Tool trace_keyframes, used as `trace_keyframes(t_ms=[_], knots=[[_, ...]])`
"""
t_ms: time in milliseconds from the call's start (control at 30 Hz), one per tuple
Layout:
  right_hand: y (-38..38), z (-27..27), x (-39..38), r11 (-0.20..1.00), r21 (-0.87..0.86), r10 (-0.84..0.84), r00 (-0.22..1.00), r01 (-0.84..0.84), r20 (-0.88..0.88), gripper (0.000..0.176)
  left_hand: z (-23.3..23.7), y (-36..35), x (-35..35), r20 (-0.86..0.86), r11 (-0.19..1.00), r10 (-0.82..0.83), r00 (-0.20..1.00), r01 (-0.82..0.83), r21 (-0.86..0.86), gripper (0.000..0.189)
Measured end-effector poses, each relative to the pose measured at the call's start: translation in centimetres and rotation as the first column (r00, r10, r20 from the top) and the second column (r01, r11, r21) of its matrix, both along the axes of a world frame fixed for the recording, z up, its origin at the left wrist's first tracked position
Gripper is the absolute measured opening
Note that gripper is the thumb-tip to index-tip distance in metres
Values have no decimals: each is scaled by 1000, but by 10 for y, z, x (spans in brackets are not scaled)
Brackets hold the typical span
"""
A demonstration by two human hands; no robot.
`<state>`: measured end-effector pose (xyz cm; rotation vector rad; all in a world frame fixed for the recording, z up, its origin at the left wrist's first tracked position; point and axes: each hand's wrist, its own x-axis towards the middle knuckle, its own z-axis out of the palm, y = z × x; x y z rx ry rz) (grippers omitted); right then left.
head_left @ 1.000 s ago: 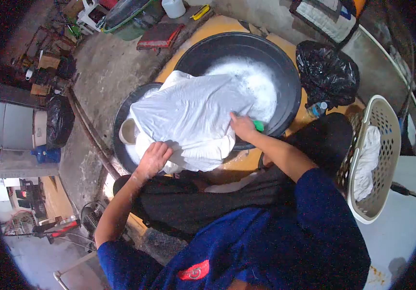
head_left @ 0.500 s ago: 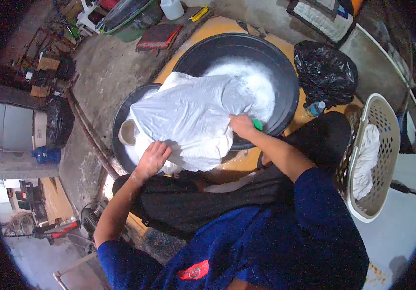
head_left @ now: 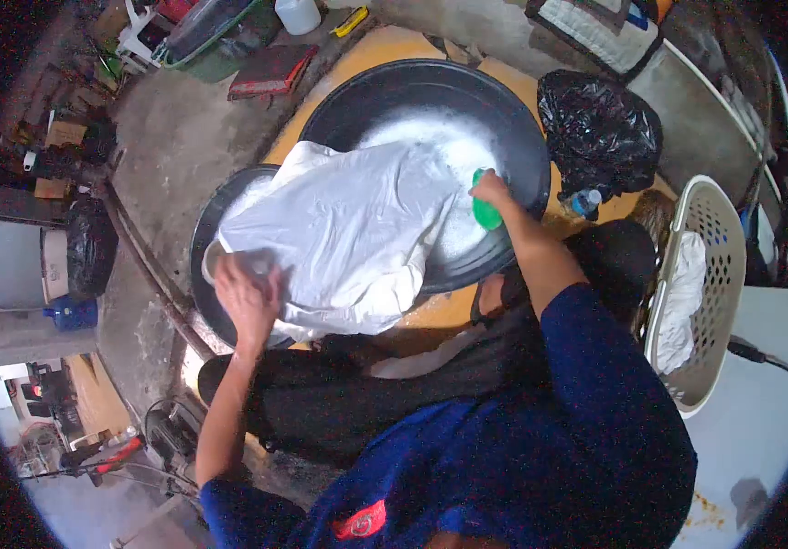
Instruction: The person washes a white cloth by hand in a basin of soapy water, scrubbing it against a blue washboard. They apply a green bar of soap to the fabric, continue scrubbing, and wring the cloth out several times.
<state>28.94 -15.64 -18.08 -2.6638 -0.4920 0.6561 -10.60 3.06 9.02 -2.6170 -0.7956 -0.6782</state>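
A wet white cloth (head_left: 330,233) lies spread over the rims of a large black basin (head_left: 527,137) and a smaller dark basin (head_left: 202,274). White suds (head_left: 431,133) float in the large basin. My right hand (head_left: 492,188) is closed on a green brush (head_left: 485,206) above the suds, to the right of the cloth. My left hand (head_left: 248,288) rests at the cloth's lower left part with its fingers apart, close to a pale round container (head_left: 212,260) in the smaller basin.
A black plastic bag (head_left: 600,133) and a bottle with a blue cap (head_left: 584,202) are right of the large basin. Further right, a beige laundry basket (head_left: 726,265) holds white cloth. A dark red folded item (head_left: 270,71) lies beyond the basins.
My right hand has let go of the cloth, moved up and taken hold of the green brush. My left hand has shifted left and its fingers have spread. The view has shifted slightly.
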Motion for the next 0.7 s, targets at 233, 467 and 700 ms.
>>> trace_keyframes(t_ms=[233, 467, 700], knots=[[15, -33, 2, 594, 24, 788, 575, -804, -220, 48, -43, 62, 9, 238, 361, 446, 863, 70, -930, 55], [10, -27, -33, 358, -155, 927, 371, -921, -57, 29, -49, 114, 21, 189, 328, 468, 863, 29, -944, 40], [10, -36, -49, 266, -204, 928, 307, -942, -209, 38, -45, 108, 28, 202, 392, 436, 877, 16, -920, 38]])
